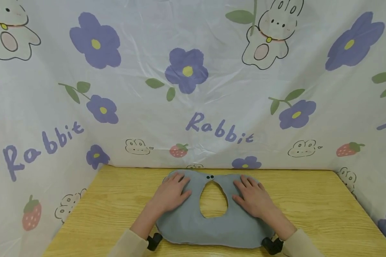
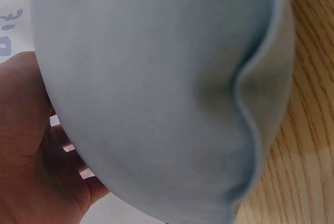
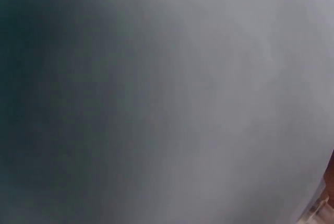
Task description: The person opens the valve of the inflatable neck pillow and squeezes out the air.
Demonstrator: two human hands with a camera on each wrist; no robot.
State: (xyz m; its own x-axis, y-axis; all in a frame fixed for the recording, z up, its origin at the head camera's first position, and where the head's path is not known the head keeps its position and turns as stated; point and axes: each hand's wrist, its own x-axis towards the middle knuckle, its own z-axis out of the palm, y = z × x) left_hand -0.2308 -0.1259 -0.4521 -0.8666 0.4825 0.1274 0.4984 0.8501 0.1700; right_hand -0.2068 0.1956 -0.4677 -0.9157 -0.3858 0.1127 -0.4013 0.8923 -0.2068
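A grey-blue U-shaped neck pillow [image 1: 212, 228] lies flat on the wooden table, its two arms meeting at the far side by a pair of small black snaps [image 1: 210, 177]. On its left arm rests my left hand [image 1: 171, 194], fingers extended and a little spread. My right hand [image 1: 255, 198] lies likewise on the right arm, palm down. In the left wrist view the pillow's plump, creased side [image 2: 151, 93] fills the middle, with the left hand [image 2: 31, 151] against its edge. Blurred grey fabric [image 3: 209, 98] covers nearly all of the right wrist view; only a sliver of hand shows.
The wooden table [image 1: 115, 192] extends left and right of the pillow. A white cloth [image 1: 141, 117] printed with flowers and rabbits hangs behind and on both sides. A black wrist camera [image 1: 155, 241] sits at the left wrist, another [image 1: 272, 246] at the right.
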